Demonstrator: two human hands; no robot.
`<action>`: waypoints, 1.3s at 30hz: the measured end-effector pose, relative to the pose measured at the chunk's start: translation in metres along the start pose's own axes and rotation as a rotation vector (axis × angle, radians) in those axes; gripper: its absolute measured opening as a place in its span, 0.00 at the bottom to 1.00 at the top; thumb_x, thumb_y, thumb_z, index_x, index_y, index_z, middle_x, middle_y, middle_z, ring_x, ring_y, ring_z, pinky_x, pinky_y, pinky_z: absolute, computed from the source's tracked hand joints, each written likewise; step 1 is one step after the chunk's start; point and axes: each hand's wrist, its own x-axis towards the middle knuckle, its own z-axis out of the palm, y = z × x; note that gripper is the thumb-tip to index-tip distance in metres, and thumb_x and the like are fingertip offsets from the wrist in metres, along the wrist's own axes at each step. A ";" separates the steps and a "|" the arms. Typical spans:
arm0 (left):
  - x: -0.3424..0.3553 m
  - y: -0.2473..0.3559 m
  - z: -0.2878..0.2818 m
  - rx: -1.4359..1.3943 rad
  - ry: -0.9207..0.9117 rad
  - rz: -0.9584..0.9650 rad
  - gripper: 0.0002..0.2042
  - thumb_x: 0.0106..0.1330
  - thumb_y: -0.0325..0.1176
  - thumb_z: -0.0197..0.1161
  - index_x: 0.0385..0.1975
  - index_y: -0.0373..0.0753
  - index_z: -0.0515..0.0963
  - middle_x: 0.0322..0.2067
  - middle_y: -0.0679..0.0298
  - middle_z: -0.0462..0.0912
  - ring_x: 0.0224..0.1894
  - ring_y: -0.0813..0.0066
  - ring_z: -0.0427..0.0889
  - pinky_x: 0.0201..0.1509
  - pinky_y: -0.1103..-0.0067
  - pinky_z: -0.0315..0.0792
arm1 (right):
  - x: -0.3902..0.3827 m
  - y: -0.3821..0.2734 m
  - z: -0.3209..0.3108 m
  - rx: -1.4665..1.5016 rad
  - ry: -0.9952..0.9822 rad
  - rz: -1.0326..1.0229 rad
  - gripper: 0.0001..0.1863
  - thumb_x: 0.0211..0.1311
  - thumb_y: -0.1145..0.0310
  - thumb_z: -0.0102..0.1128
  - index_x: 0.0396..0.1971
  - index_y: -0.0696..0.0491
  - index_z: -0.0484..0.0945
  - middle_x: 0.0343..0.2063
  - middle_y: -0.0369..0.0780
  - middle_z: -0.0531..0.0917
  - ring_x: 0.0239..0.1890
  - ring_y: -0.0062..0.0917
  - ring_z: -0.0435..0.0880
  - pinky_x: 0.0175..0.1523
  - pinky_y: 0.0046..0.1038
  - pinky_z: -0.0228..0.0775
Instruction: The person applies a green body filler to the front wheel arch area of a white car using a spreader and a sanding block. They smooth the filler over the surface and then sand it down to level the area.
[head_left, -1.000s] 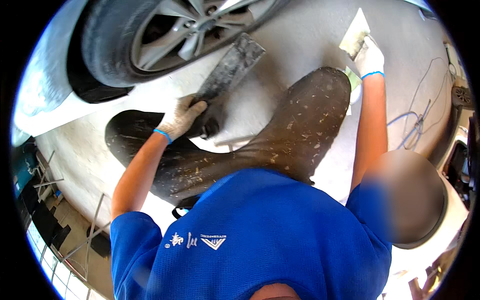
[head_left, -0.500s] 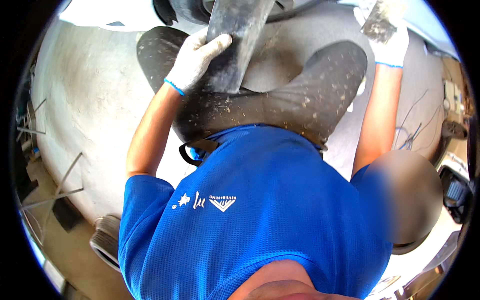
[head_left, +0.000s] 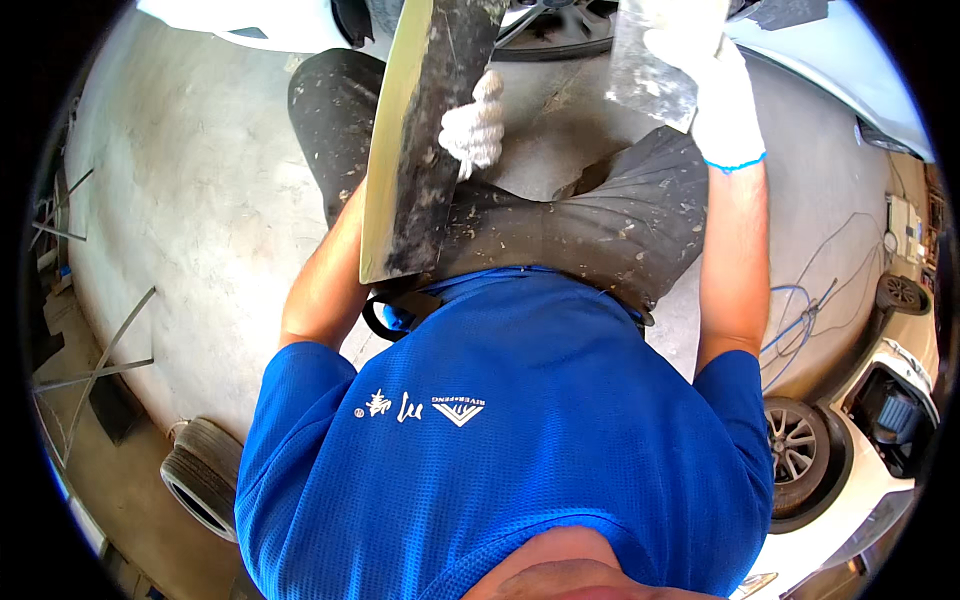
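My left hand (head_left: 474, 125), in a white knit glove, is wrapped round the edge of a long dark board (head_left: 425, 150). Only its curled fingers show; the board hides the rest. The board is tilted, stands over my left thigh, and bears a pale yellow-green band along its left side. On the other side, my right hand (head_left: 725, 115), gloved in white with a blue cuff, grips a flat grey scraper plate (head_left: 645, 80) with whitish smears. The plate is held above my right knee, apart from the board.
Ahead are a car wheel (head_left: 560, 30) and pale bodywork (head_left: 820, 60). A loose tyre (head_left: 205, 475) lies at lower left near thin metal legs (head_left: 105, 375). Blue hose (head_left: 805, 318) runs over the floor at right, by another car's wheel (head_left: 795, 450).
The board has come nearer my body and turned, showing its yellow-green band. My right hand has moved left with the scraper plate, bringing it closer to the board.
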 end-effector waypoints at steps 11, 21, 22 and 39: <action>-0.008 -0.058 -0.041 -0.034 0.346 -0.203 0.19 0.71 0.51 0.54 0.39 0.38 0.72 0.23 0.71 0.66 0.17 0.85 0.63 0.22 0.84 0.60 | 0.022 -0.003 0.063 -0.379 -0.340 0.026 0.16 0.61 0.58 0.61 0.25 0.58 0.78 0.24 0.39 0.80 0.30 0.31 0.80 0.40 0.31 0.74; -0.001 -0.050 -0.104 0.011 0.206 -0.178 0.26 0.72 0.57 0.52 0.41 0.34 0.73 0.28 0.64 0.74 0.24 0.74 0.75 0.27 0.76 0.74 | 0.014 0.030 0.096 -0.559 -0.461 -0.270 0.11 0.57 0.66 0.62 0.30 0.60 0.82 0.23 0.41 0.85 0.26 0.20 0.85 0.28 0.24 0.78; -0.007 -0.042 -0.106 0.176 0.297 -0.149 0.25 0.72 0.57 0.52 0.42 0.35 0.74 0.29 0.63 0.75 0.25 0.73 0.76 0.28 0.76 0.75 | -0.004 0.022 0.114 -0.477 -0.541 -0.231 0.12 0.56 0.65 0.62 0.30 0.60 0.82 0.22 0.41 0.84 0.26 0.21 0.85 0.28 0.24 0.77; -0.007 -0.018 0.038 0.882 0.900 -0.001 0.19 0.65 0.38 0.66 0.51 0.33 0.78 0.40 0.63 0.83 0.38 0.79 0.81 0.43 0.80 0.77 | 0.034 0.008 0.027 -0.415 -0.343 0.122 0.15 0.60 0.61 0.63 0.31 0.60 0.80 0.24 0.39 0.84 0.26 0.17 0.83 0.30 0.20 0.77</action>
